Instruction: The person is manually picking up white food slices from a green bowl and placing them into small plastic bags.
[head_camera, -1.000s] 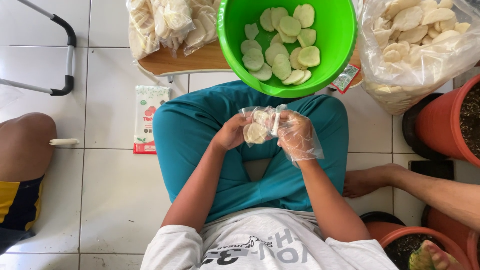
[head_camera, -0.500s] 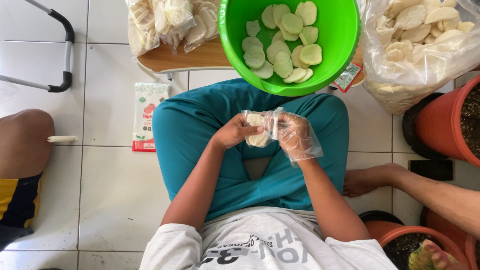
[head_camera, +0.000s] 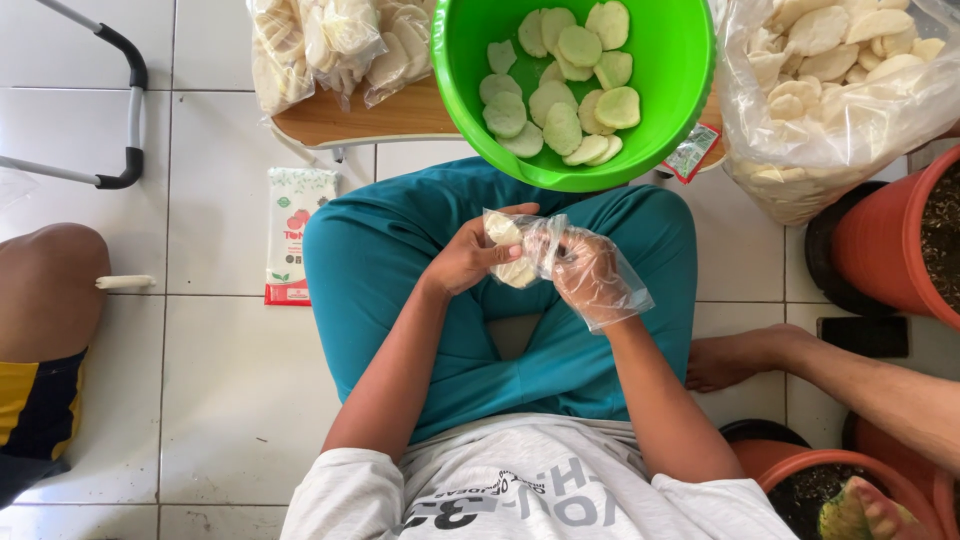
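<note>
1. Head view: the left hand (head_camera: 468, 258) is bare, its grip clamped on a small clear bag of crackers (head_camera: 513, 250) over the lap, above the teal trousers (head_camera: 400, 270).
2. The right hand (head_camera: 590, 272), in a loose plastic glove, has its grip pinched shut on the bag's twisted neck.
3. The bag looks light, thin and slippery; the pale crackers inside look brittle, so it is best held by the neck, not squeezed.
4. Just ahead sits a green basin (head_camera: 680, 90) holding loose crackers; a big clear sack (head_camera: 800, 140) of them lies to the right.
5. Filled bags (head_camera: 330, 50) rest on a wooden board (head_camera: 340, 120) on the tiled floor (head_camera: 220, 350).
</note>
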